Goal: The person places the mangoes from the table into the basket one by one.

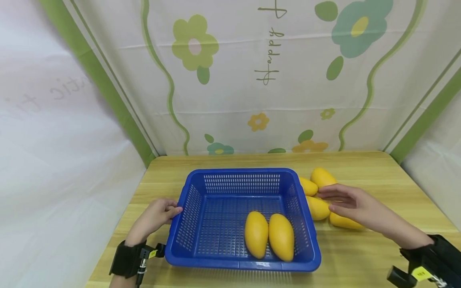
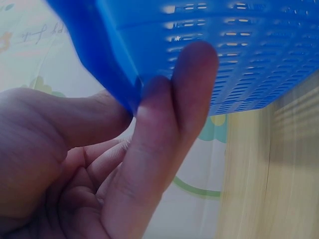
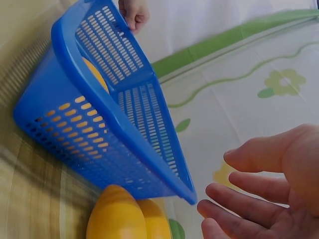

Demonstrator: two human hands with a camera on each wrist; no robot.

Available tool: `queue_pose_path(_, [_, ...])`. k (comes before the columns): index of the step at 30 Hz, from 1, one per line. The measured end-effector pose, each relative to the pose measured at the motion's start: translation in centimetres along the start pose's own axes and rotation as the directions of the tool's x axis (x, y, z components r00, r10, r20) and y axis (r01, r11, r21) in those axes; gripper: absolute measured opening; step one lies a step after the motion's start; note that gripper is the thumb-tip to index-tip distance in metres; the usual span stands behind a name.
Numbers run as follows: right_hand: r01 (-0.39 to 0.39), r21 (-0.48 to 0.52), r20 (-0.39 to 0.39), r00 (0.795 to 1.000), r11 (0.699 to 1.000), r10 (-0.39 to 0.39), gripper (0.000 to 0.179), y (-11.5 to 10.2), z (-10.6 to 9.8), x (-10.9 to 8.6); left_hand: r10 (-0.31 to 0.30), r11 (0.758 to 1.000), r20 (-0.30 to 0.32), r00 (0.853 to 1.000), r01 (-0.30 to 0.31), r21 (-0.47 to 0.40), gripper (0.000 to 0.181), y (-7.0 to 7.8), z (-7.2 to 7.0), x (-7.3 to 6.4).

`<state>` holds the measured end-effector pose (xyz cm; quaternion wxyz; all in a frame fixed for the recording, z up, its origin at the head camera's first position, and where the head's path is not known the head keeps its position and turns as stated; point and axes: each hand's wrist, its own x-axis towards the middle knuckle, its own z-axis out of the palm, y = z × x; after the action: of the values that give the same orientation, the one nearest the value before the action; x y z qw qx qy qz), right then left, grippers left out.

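A blue plastic basket [image 1: 239,264] with slotted walls stands on the table in the head view. Two yellow mangoes lie side by side in its right half, a left one [image 1: 256,235] and a right one [image 1: 281,237]. My left hand [image 1: 155,218] pinches the basket's left rim; the left wrist view has the thumb on the rim and fingers against the outer wall. Outside the basket's right wall, my right hand [image 1: 356,204] hovers over several more mangoes [image 1: 317,208], fingers extended and thumb apart, holding nothing. It partly hides those mangoes from the head camera.
The wooden table [image 1: 169,168] ends at a white curtain [image 1: 230,80] printed with flowers, which also hangs at both sides. Wrist cameras on black straps [image 1: 127,260] sit on both wrists.
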<state>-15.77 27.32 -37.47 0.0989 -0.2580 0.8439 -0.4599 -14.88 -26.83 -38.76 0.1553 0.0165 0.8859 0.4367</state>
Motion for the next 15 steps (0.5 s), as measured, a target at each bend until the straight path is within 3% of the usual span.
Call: queue_pose_path(15, [0.028,-0.109,-0.019,0.999,0.994,-0.03,0.033,2.9,-2.1,-0.8,0.042,0.998,0.002,0.999,-0.042,0.035,0.026,0.0,0.0,-0.3])
